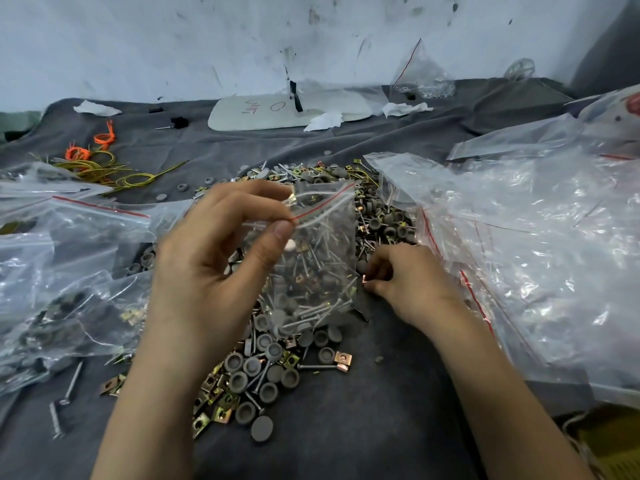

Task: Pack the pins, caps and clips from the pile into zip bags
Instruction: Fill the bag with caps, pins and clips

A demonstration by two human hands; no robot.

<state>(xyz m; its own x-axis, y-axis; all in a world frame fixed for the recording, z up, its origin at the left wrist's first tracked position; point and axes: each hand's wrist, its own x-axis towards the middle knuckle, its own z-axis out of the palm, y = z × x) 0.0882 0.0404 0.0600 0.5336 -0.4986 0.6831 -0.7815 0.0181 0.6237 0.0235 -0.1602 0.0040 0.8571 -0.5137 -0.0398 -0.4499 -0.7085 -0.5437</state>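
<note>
On the far left, full bags [52,306] lie on the table [381,410], which has a grey cloth [207,143] over it. Behind them is a tangle of orange and yellow wires [97,161].

Next comes the left hand [214,258]. It is lifted up over the pile [263,372]. Its thumb and fingers pinch the top edge of a small zip bag [322,258], near the red line. The bag hangs down from the hand and its bottom sits on the pile. Inside it are thin pins [322,233] and round grey caps [282,303].

The pile lies in the middle of the table, under and behind the bag. It is a mix of grey caps, long pins and little square clips [214,415].

Far back, a white board [277,112] lies flat near the wall [173,46].

The right hand [405,275] is low on the cloth, just to the right of the bag. Its fingers are curled, and their tips pinch a tiny copper clip [365,280] at the edge of the pile. The two hands are apart.

On the right, a big heap of empty bags [536,237] fills that side of the table.
</note>
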